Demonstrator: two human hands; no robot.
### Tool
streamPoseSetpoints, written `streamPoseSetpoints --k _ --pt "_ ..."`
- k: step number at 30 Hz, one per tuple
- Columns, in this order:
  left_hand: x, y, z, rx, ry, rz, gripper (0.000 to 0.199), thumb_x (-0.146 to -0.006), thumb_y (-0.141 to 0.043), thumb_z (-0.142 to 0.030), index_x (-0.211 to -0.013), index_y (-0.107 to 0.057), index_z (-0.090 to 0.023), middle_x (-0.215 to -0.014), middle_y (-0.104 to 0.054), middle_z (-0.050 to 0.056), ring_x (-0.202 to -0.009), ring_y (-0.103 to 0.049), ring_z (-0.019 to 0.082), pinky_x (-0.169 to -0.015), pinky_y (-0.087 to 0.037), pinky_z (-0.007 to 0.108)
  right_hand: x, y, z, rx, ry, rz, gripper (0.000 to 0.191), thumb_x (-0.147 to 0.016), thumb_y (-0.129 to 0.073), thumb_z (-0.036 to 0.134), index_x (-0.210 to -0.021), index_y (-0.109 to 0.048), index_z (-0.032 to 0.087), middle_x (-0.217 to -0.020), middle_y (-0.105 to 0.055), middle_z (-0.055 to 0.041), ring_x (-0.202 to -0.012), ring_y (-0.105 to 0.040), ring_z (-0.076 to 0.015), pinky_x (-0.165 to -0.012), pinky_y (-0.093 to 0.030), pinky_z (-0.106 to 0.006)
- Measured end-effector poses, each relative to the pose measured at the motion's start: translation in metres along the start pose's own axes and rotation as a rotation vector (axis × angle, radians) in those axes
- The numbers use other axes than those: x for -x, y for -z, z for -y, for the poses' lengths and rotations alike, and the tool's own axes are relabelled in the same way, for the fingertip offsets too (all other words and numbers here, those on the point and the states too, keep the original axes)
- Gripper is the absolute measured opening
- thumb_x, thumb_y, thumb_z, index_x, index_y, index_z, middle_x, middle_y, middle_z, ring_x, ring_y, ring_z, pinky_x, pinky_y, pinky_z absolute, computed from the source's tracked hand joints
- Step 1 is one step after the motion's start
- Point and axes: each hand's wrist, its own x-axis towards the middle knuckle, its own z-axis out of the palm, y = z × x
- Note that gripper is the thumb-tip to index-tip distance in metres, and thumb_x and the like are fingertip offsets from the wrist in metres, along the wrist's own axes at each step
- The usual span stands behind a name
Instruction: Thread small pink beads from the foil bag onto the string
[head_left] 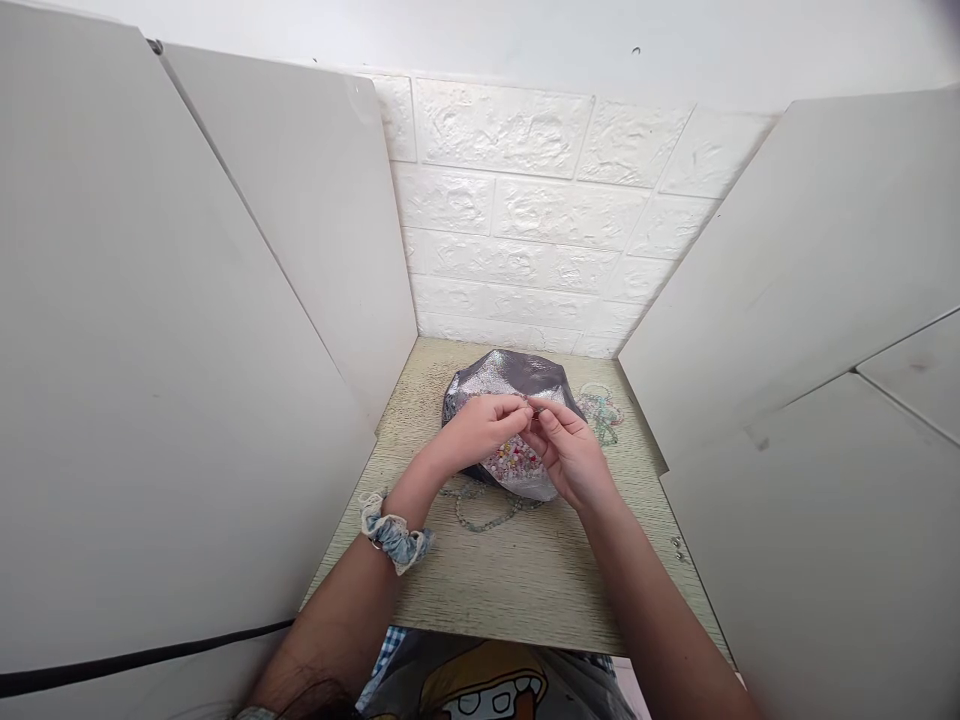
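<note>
My left hand [487,425] and my right hand [574,455] meet fingertip to fingertip above a silvery dark bag [517,368]. Both pinch at the same spot; a tiny reddish bit shows there, too small to name. Under the fingers, many small beads [512,462] in white, pink, red and yellow lie in the bag's opening. A pale green beaded strand [484,526] curves on the table just in front of the bag, partly beneath it. On my left wrist is a blue and white scrunchie [397,540].
More beaded strands [600,408] lie in a pile right of the bag. Small shiny pieces [679,548] rest near the table's right edge. Pale panels [300,200] wall in the wooden table [517,590] on both sides, with a white brick-patterned wall [517,210] behind.
</note>
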Motion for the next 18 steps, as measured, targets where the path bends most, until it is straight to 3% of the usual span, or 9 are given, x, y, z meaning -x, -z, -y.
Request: streamPoseSetpoints --k 18 --pt "0.0012 0.0000 0.0000 -0.036 0.040 -0.028 0.029 -0.078 -0.034 -0.035 -0.057 -0.037 -0.016 -0.056 -0.034 -0.003 -0.055 -0.033 0.009 -0.050 -0.025 0.021 -0.0013 0.0026 -0.0027 0.026 0.011 0.024 0.016 -0.063 -0.066 0.028 -0.078 -0.065 0.022 -0.076 -0.065 0.0017 -0.077 -0.059 -0.0081 -0.077 -0.049 -0.023"
